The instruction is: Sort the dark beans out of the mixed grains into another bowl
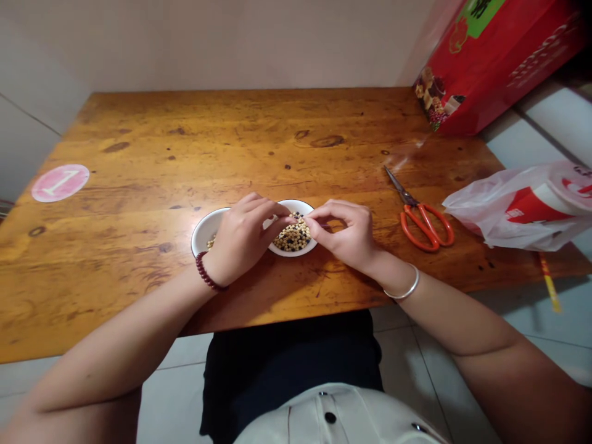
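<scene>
Works near the front edge of the table (231,142), with a wide stretch of wood reaching back to the wall (254,43) and room rightward as far as the scissors (411,201), tips away and leftward. Reaches over the right bowl (292,205) — round, mouth up, with pale and dark beans (293,242) inside — side by side with the left bowl (201,234). Pinches narrowly with left hand (245,234) and right hand (346,234) above the beans; impossible to tell whether on one.

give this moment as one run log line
left hand: fingers over right bowl; right hand: fingers at right bowl's rim; right bowl: pale and dark beans; left bowl: partly behind left hand; scissors: on table
</scene>
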`<state>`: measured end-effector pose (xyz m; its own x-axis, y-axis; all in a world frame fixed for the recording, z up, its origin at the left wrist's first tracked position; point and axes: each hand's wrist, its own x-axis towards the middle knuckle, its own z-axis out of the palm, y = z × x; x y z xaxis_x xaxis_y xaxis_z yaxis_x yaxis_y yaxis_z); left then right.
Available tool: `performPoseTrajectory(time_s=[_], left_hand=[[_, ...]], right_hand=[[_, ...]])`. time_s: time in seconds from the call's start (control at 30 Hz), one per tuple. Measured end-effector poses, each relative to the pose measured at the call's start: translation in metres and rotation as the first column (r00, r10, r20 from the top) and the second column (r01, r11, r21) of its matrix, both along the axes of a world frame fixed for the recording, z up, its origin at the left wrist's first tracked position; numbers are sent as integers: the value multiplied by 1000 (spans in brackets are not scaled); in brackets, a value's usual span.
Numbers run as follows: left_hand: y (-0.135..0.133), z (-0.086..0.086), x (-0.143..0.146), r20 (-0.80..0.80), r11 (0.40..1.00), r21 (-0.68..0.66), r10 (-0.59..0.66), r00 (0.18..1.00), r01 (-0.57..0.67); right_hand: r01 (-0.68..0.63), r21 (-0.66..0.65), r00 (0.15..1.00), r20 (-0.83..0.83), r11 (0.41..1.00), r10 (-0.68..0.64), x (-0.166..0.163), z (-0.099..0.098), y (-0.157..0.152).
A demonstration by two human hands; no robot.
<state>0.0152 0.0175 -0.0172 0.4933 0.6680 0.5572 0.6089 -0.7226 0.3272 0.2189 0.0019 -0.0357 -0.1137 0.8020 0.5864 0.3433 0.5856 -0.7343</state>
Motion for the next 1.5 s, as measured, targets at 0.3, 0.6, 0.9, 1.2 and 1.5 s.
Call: performPoseTrajectory(time_s=[0.3,0.6,0.9,1.2,1.5], left_hand=[[0,1,0,5,1000,-27,-15,1000,16],[1,-1,0,41,998,11,-57,998,57],[0,0,0,68,997,72,-26,997,21],[0,-2,0,59,998,65,7,998,-11],[0,7,-3,-53,995,90,-47,997,52]], right_hand=[[-30,-81,1000,6,996,30,0,1,1],[-174,-296,978,-161,939,130,1,-5,9],[-254,-375,941,-308,892,139,1,-11,17],[-301,-420,928,-334,856,162,1,-10,19],[-153,-272,988,-49,950,146,0,-13,13]])
